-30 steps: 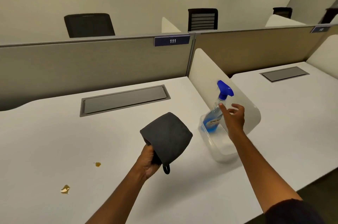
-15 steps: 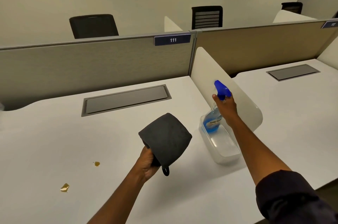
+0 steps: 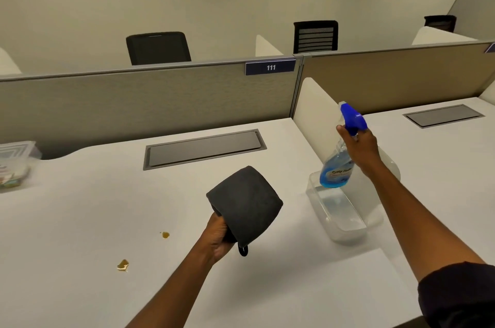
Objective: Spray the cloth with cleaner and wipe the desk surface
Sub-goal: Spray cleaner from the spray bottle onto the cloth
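My left grip (image 3: 221, 234) clutches dark cloth (image 3: 246, 200) above counter (image 3: 80, 220). My right grip (image 3: 361, 148) wraps spray bottle (image 3: 338, 167) neck, bottle tilted over clear tub (image 3: 345, 223).

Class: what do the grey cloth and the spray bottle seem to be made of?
Cloth: soft matte fabric, probably microfibre; it drapes over the left hand.
Spray bottle: clear plastic by its look, since blue liquid shows through, with an opaque blue plastic trigger head; the right hand grips its neck.

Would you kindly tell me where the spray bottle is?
The spray bottle is right of centre, held by the right hand above the clear tub.
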Available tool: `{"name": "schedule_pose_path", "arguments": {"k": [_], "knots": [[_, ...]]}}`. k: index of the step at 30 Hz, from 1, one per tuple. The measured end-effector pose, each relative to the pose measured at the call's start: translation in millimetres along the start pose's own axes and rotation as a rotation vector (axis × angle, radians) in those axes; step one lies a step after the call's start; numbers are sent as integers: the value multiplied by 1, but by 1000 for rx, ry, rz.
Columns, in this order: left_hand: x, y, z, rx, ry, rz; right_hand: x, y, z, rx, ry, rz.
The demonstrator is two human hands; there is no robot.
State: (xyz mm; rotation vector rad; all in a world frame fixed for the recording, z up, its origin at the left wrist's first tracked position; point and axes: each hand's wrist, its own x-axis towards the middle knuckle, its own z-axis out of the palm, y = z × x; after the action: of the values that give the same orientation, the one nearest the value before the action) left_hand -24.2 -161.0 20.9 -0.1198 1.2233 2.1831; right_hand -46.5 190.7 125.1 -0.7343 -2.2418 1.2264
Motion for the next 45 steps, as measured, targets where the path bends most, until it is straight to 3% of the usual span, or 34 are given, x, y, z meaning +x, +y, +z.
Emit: {"name": "schedule_pose_path", "arguments": {"k": [9,16,22,30,45], "knots": [[-15,31,-27,75,41,60,-46,-85,10,57,-104,-263],[-24,57,-62,91,72,125,-121,-133,63,209,-361,-373],[-28,70,-95,39,120,175,-185,-133,118,300,-530,-283],[-40,73,-122,3,158,198,-252,-108,156,176,-652,-215],[-44,70,-123,-44,171,158,-284,-83,139,87,-641,-133]]}}
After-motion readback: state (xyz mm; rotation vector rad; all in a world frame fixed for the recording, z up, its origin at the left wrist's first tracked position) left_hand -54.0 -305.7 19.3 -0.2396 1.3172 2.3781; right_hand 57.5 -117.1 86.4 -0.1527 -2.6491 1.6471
